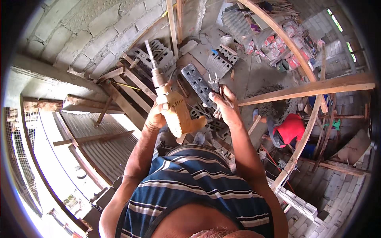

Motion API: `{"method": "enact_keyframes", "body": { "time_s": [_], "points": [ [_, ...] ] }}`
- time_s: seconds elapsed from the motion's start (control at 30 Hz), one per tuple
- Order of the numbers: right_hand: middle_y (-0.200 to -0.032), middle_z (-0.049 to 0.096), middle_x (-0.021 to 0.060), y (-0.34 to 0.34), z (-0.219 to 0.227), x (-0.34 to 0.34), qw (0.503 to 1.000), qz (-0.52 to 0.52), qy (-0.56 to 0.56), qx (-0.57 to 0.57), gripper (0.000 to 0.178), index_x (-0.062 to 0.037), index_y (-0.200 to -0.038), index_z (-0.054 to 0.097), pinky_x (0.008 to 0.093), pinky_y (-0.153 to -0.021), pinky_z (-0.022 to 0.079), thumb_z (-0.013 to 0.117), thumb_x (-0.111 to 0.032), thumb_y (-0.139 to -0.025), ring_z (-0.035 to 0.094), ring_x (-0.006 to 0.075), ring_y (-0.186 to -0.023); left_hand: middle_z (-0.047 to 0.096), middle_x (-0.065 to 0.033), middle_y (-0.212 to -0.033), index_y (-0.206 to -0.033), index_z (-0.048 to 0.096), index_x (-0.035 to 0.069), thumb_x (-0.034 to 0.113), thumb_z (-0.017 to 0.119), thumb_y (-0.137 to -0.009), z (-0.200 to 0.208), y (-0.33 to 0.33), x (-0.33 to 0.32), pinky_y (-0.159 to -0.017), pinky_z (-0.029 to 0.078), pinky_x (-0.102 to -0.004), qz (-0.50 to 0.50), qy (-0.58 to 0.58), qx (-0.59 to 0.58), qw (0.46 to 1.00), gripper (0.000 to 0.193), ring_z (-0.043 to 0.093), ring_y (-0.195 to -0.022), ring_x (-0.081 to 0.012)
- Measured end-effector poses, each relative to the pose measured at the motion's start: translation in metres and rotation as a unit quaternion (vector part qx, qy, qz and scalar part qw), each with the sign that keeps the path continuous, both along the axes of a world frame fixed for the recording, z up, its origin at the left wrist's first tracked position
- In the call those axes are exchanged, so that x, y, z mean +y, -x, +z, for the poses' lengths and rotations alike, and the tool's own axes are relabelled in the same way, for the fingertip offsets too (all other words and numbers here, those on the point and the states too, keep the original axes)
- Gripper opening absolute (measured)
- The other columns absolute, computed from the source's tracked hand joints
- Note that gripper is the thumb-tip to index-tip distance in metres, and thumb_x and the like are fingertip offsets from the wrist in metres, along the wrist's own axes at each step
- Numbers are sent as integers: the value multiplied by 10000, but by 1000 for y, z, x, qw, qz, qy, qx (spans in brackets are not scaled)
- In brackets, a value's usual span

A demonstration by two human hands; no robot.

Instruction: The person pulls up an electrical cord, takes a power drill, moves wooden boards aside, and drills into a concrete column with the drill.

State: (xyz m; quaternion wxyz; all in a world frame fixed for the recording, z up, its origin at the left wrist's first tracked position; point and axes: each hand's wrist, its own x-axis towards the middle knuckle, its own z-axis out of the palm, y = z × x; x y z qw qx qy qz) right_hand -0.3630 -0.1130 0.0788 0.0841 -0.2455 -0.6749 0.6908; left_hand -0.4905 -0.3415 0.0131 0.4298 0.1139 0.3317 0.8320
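My left hand (156,115) is closed round the side of a worn yellow power drill (176,112). The drill's long metal bit (151,54) points up and away from me, and its rear handle lies toward my right. In my right hand (229,106) is a dark power strip (194,81) with a row of sockets, held tilted. A two-pin plug (214,84) sticks up beside the strip, gripped in the same fingers and apart from the sockets. Some bunched cord shows below those fingers; the rest of its run is hidden.
Wooden beams (309,89) cross on the right. Hollow concrete blocks (222,59) lie on the floor ahead, and a block wall (91,35) rises at left. A crouching person in a red shirt (289,130) is below right. Corrugated roofing (95,146) lies lower left.
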Motion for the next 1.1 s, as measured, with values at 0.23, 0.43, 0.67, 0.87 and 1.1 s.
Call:
{"method": "enact_keyframes", "body": {
  "time_s": [0.23,0.43,0.67,0.87,1.1],
  "points": [
    [-664,539,1,-12,-3,-9,999,3,30,-38,267,-36,-979,604,233,-363,429,656,-298,-969,519,79,-424,604,-227,-1266,-1449,430,7,233,827,-682,8,-17,6,-909,565,-519,-85,-162,-114,977,893,642,-1086,-413],
    [-625,535,37,-14,-7,-22,999,27,-18,-21,381,16,-1024,630,265,-358,431,661,-360,-976,529,117,-409,647,-229,-1156,-1528,295,4,151,806,-676,7,-32,10,-935,560,-489,-143,-72,-96,982,1004,669,-1048,-365],
    [-941,706,115,-52,22,12,961,-18,-275,-10,295,42,-1155,645,283,-731,518,713,-141,-933,626,121,-818,654,-199,-1156,-1323,499,-17,167,811,-703,8,-39,9,-923,548,-430,-107,-66,-69,990,718,659,-1039,-313],
    [-853,710,165,-56,58,12,890,139,-433,-28,182,-20,-1073,668,356,-693,536,685,-123,-924,692,249,-741,641,-121,-1127,-1315,511,13,125,799,-676,14,-43,14,-920,528,-396,-72,-10,-28,997,710,623,-1034,-250],
    [-836,690,206,-34,73,8,808,206,-545,-87,167,-47,-910,675,487,-692,522,666,-214,-907,669,413,-763,623,-54,-1082,-1302,531,36,113,816,-652,28,-49,29,-918,499,-350,-88,10,52,995,714,591,-998,-184]
  ]
}}
